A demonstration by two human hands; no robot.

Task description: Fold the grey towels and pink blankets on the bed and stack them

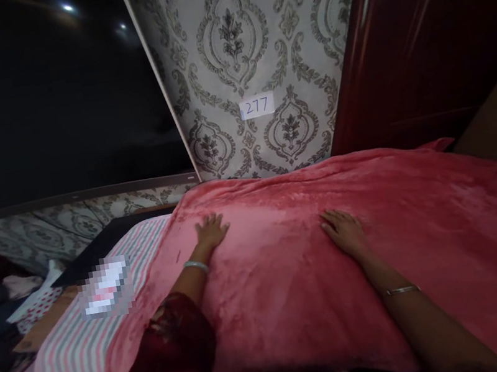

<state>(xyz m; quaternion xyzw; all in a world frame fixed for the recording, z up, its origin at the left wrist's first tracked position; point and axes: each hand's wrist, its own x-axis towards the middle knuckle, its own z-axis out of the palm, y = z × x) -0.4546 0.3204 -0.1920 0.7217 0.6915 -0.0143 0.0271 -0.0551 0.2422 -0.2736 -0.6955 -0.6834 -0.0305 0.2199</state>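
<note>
A pink plush blanket (275, 295) lies spread over the surface before me, its nap lighter on the left and darker red on the right. My left hand (211, 231) rests on it near the far left part, fingers spread and palm down. Further right, my right hand (344, 230) also lies flat on the blanket, its fingers stretched out. Neither hand holds anything. Each wrist carries a bracelet, and a dark red sleeve covers part of the left arm.
A striped cloth (74, 349) shows beyond the blanket's left edge, with a blurred-out item (107, 288) on it. A large dark screen (46, 98) stands at the left. Behind is a patterned wall (232, 37) with a paper label (257, 105) reading 277; a dark red panel (416, 27) rises at the right.
</note>
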